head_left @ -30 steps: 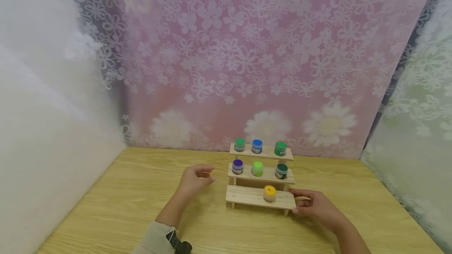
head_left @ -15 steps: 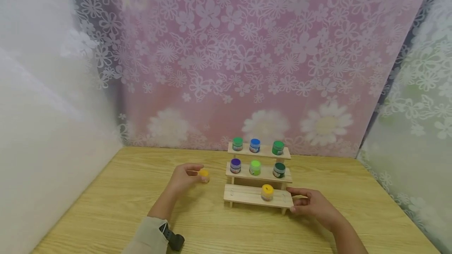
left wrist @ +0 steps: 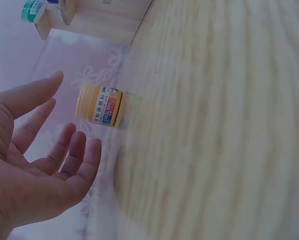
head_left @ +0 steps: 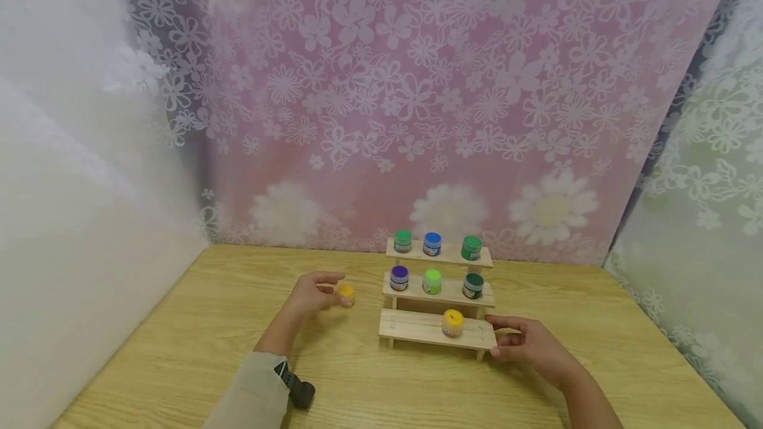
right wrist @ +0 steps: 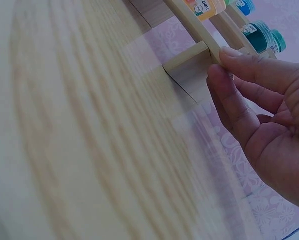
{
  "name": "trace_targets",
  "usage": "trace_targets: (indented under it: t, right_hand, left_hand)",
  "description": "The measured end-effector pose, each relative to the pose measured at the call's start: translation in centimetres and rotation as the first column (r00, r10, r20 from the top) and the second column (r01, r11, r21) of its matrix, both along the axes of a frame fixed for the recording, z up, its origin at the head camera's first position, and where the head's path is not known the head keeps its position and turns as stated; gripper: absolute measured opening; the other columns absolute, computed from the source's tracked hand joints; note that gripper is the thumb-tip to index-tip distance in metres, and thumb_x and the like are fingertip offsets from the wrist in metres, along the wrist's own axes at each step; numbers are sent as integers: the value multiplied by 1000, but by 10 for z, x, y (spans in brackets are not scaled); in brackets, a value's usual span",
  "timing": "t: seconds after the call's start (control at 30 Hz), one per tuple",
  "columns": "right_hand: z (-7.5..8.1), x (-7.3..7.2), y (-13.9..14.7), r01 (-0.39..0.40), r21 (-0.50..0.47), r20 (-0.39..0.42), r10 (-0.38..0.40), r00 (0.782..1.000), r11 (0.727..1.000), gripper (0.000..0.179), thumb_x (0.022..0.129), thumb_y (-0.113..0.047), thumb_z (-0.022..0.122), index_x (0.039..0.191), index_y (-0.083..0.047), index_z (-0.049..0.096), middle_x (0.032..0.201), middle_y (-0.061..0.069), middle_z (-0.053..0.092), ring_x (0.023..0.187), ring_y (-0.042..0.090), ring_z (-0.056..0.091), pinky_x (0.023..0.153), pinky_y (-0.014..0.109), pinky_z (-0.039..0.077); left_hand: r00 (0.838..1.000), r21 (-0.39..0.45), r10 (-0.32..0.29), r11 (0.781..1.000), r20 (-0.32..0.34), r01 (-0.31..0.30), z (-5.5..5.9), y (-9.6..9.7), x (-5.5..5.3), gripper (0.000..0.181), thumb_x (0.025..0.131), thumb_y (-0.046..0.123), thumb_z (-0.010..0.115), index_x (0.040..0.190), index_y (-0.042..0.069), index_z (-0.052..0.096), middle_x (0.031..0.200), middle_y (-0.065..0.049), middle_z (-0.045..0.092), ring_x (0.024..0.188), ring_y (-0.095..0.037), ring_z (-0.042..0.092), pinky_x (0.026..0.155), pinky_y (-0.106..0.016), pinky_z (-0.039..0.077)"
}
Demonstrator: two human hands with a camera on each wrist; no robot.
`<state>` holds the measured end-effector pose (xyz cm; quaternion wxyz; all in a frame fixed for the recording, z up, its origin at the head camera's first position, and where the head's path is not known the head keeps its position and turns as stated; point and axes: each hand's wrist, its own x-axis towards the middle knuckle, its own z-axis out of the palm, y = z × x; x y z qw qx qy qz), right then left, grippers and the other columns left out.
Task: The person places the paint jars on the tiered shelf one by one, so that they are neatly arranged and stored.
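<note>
A yellow-orange paint jar (head_left: 346, 294) stands on the wooden table to the left of the rack. My left hand (head_left: 314, 294) is beside it, fingers loosely bent; the left wrist view shows a gap between the fingertips and the jar (left wrist: 100, 105). With thumb and fingers, my right hand (right wrist: 269, 100) pinches the right end of the lowest board of a three-step wooden rack (head_left: 411, 328). On that board sits one yellow jar (head_left: 452, 324). The middle step carries a purple jar (head_left: 399, 278), a light green jar (head_left: 432, 281) and a dark green jar (head_left: 473, 286).
Along the rack's top step stand a green jar (head_left: 403, 241), a blue jar (head_left: 432, 244) and another green jar (head_left: 471, 248). Behind the table (head_left: 238, 323) hangs a pink flowered curtain (head_left: 357, 118). Pale sheets close off the left and right sides.
My left hand has drawn back to the left, and the yellow-orange jar, earlier almost hidden behind its fingers, now shows beside them. My right hand keeps its hold on the rack's end.
</note>
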<state>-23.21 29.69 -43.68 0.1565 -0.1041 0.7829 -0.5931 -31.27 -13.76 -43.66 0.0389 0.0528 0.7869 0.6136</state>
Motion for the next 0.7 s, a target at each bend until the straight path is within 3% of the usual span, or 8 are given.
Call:
trace_targets:
  t: [0.3,0.57,0.7]
  right_hand:
    - [0,1,-1,0,7,-4,0,1000,1000,76,85,-16,78,144,10,38,127,16,57,95,22,62,80,35,56]
    - [1,1,-1,-1,3,-1,1,1000,1000,78,84,-16,78,144,11,37,122,14,59,95,21,63,80,35,56]
    - [1,1,-1,-1,10,-4,1,1000,1000,77,85,-16,78,145,10,37,124,15,58,95,22,62,80,34,56]
  left_hand:
    - [996,4,-85,996,8,85,-6,1,-9,60,77,0,81,133,2,60,137,-20,52,123,-39,51,93,-47,50]
    - [990,-45,-141,989,15,141,-13,-3,-20,51,78,1,81,126,-1,64,119,-11,63,102,-25,60,92,-45,50]
    - [990,-61,-141,988,5,141,-16,-4,-23,50,77,3,83,123,-2,65,113,-9,65,97,-22,61,89,-42,51]
